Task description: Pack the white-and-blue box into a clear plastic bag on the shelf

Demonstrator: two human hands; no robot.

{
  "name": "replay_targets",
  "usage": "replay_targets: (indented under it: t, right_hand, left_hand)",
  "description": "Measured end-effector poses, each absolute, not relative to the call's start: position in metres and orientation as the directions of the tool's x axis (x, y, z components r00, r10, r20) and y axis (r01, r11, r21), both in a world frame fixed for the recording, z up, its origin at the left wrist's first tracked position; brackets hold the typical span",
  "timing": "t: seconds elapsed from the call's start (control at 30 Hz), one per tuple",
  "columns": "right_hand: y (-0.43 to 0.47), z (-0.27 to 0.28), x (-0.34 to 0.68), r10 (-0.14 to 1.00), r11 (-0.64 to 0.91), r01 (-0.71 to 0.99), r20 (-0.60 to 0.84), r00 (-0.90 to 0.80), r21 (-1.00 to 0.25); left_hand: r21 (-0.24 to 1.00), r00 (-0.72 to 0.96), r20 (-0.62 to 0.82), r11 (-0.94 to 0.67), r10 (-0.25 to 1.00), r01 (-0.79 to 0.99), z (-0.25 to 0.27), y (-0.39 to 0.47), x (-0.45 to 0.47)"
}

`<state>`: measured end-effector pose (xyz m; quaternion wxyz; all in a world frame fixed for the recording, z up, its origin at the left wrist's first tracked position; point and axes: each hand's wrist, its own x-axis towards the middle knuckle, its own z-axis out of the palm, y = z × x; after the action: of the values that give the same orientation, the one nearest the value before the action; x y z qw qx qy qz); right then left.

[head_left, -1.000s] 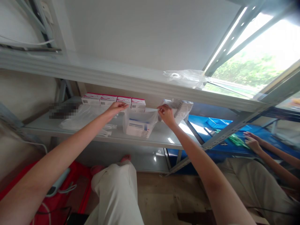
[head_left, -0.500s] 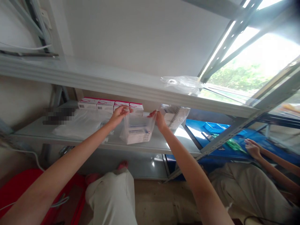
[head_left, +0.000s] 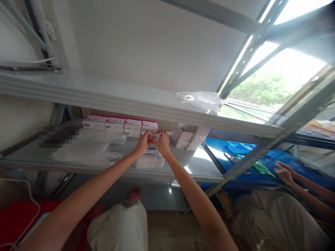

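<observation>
A clear plastic bag point(head_left: 158, 156) with several small white boxes point(head_left: 149, 162) inside stands on the middle shelf. My left hand point(head_left: 143, 142) and my right hand point(head_left: 162, 142) meet above it, fingers closed on the gathered top of the bag. The boxes stay low in the bag, below my hands. Behind the hands, a row of white-and-pink boxes point(head_left: 114, 124) lines the back of the shelf. To the left lie flat clear plastic bags point(head_left: 86, 146). On the right stands another filled clear bag point(head_left: 192, 136).
An upper shelf edge point(head_left: 125, 104) runs just above my hands, with a crumpled clear bag point(head_left: 197, 99) on it. A slanted metal post point(head_left: 246, 164) stands at right. Beyond it another person's hands point(head_left: 284, 172) are over a blue surface. A red stool point(head_left: 15, 216) is at lower left.
My hands, which held the bag's mouth spread wide, have come together over the boxes and gathered the top. The view has shifted slightly.
</observation>
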<state>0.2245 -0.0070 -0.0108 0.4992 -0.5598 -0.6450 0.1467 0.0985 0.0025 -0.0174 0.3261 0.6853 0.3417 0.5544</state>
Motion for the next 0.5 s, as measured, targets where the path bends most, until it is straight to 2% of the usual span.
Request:
replay_targets:
  t: [0.07, 0.17, 0.23, 0.33, 0.43, 0.5]
  right_hand:
    - [-0.013, -0.016, 0.232, 0.877, 0.383, 0.498, 0.475, 0.068, -0.778]
    - [-0.022, -0.028, 0.240, 0.893, 0.450, 0.303, 0.430, -0.133, -0.840]
    - [-0.026, -0.038, 0.240, 0.899, 0.434, 0.303, 0.388, -0.201, -0.848]
    - [-0.027, -0.050, 0.236, 0.916, 0.399, 0.296, 0.391, -0.089, -0.868]
    - [-0.018, -0.054, 0.236, 0.925, 0.367, 0.075, 0.372, 0.071, -0.927]
    - [-0.009, -0.053, 0.238, 0.940, 0.336, 0.022, 0.337, 0.047, -0.942]
  left_hand:
    - [0.841, 0.169, 0.512, -0.532, 0.842, 0.103, -0.015, 0.000, 0.096]
    - [0.843, 0.147, 0.510, -0.526, 0.848, 0.114, -0.010, -0.006, 0.094]
    - [0.835, 0.162, 0.510, -0.531, 0.845, 0.142, -0.005, -0.008, 0.093]
    - [0.817, 0.203, 0.515, -0.549, 0.832, 0.175, 0.000, -0.009, 0.089]
    - [0.850, 0.163, 0.497, -0.516, 0.852, 0.106, 0.002, -0.004, 0.086]
    - [0.882, 0.188, 0.455, -0.469, 0.870, 0.036, 0.000, -0.001, 0.087]
